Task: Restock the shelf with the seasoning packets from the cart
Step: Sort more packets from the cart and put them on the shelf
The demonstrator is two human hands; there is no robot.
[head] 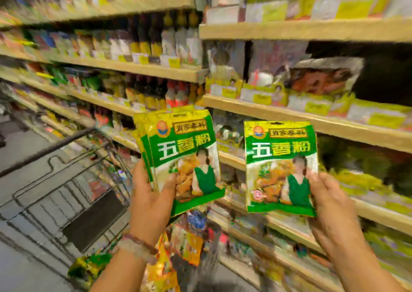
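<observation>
My left hand [153, 193] grips a small stack of green and yellow seasoning packets [182, 149] by the lower left corner, thumb across the front. My right hand [327, 198] holds a thinner stack of the same packets [281, 158] by its lower right edge. Both stacks stand upright in front of the wooden shelves [289, 115] on the right. Below my hands, the wire cart [73, 180] carries more loose packets [189, 242] in yellow and green wrappers.
Wooden shelves run along the left and right, filled with bottles [156, 44] and bagged goods [323, 77], with yellow price tags on the edges. A dark gap [383, 77] opens on the upper right shelf. Grey floor lies at the lower left.
</observation>
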